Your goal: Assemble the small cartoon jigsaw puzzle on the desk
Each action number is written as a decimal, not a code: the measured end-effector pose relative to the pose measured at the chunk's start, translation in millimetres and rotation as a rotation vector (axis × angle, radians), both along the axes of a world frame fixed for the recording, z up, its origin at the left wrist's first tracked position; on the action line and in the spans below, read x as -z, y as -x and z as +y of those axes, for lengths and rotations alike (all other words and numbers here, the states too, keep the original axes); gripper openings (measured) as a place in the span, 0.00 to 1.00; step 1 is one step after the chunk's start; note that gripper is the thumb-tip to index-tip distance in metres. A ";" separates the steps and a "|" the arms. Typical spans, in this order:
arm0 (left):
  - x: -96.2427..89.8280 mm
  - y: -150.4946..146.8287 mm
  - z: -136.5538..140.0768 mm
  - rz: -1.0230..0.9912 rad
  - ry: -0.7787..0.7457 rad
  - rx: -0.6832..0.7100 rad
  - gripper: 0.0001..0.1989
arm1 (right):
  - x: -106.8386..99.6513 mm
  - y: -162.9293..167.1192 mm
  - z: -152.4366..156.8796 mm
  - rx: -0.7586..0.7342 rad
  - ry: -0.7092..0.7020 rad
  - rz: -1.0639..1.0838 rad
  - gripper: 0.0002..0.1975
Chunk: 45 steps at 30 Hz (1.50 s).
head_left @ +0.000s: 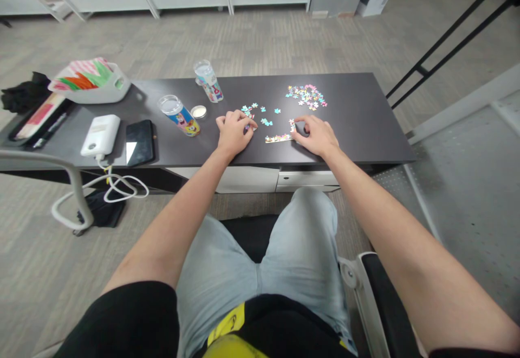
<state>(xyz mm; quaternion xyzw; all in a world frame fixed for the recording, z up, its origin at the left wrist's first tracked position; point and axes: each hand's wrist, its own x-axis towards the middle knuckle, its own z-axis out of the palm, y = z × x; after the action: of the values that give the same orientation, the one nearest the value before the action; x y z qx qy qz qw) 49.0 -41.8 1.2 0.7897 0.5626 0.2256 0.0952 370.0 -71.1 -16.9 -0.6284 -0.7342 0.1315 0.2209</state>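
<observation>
Small jigsaw pieces lie on the dark table. A joined strip of jigsaw pieces [278,138] runs along near the front edge and turns up a short column [292,124] at its right end. My right hand [314,136] has thumb and index finger curved round that corner, touching its pieces. My left hand [235,135] rests to the left of the strip, fingers curled down on a jigsaw piece mostly hidden under the fingertips. Several loose turquoise pieces [266,122] lie between the hands, and a larger heap of mixed pieces [307,97] is farther back on the right.
Left of my hands stand two clear printed canisters, one nearer [181,117] and one farther [210,83], with a round lid [199,111] between. Farther left are a phone [140,142], a white power bank [101,135] with cable, and a white basket [99,94]. The table [357,125] ends right.
</observation>
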 end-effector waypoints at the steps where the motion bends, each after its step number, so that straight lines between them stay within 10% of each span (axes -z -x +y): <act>1: 0.1 4.1 -3.2 -0.008 0.015 0.009 0.14 | 0.5 -0.2 0.1 0.000 0.001 -0.002 0.26; 13: 15.2 23.2 1.8 -0.115 0.067 -0.209 0.13 | 1.8 -2.3 -1.5 0.003 -0.013 0.003 0.26; 21: 17.8 10.9 2.6 -0.052 0.051 -0.317 0.34 | -0.3 -7.0 -1.4 -0.018 -0.004 0.064 0.31; 28: 15.3 9.8 10.8 0.089 0.120 -0.099 0.56 | 7.8 -16.1 7.4 0.031 0.040 0.413 0.35; 34: 14.1 4.9 43.6 0.129 0.153 0.035 0.51 | -13.9 -9.1 67.4 -0.134 -0.030 0.347 0.28; 40: 6.4 -9.3 72.4 0.176 0.177 0.143 0.68 | -13.5 10.2 151.9 -0.392 -0.209 0.190 0.12; 45: 9.6 -17.0 107.4 0.099 0.131 0.182 0.55 | 4.2 5.3 168.3 -0.479 -0.310 0.178 0.11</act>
<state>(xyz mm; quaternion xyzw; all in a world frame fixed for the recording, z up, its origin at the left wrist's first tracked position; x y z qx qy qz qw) 66.0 65.6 -8.4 0.8399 0.5059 0.1393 0.1388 364.7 97.2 -21.1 -0.3822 -0.8505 0.1208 0.3406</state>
